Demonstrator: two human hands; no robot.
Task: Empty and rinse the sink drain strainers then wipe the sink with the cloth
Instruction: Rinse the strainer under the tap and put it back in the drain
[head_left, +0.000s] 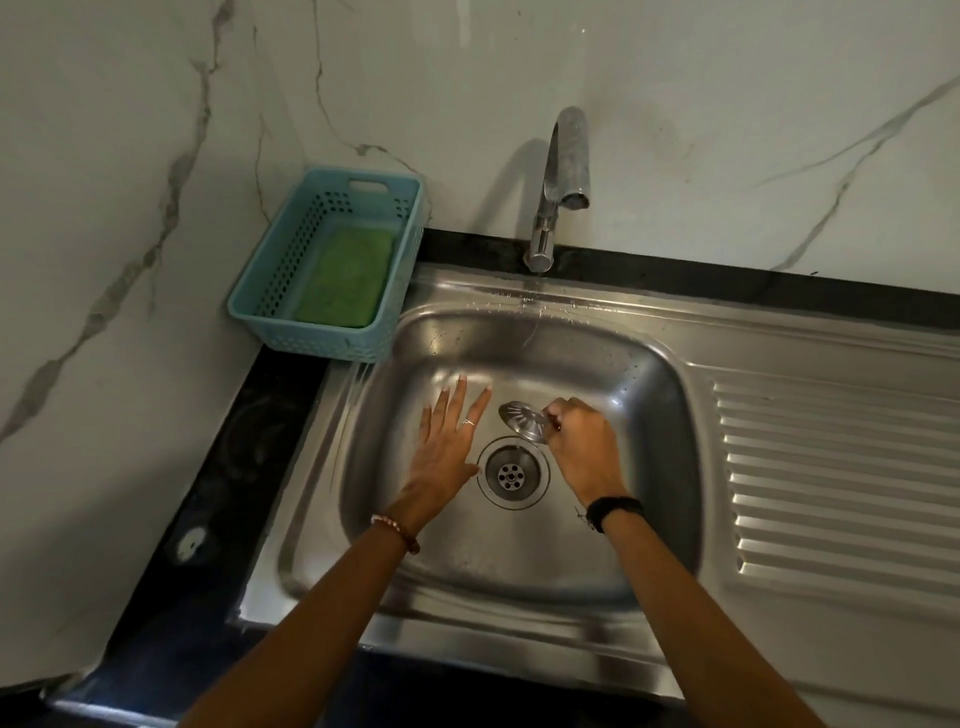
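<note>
Over the sink (670, 405) | left hand (447, 447) fingers spread | right hand (584, 441) fingers pinching strainer (524, 421)

Counting one sink (519, 566), one drain (513, 472), one faucet (563, 176) and one strainer (524, 421). Also showing one basket (270, 291), one green sponge (345, 278), two hands, two wristbands, one ring (468, 422).

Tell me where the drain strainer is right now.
In the head view, the drain strainer is lifted out, pinched in the right hand just above and behind the open drain, with the flat left hand opposite.
</note>
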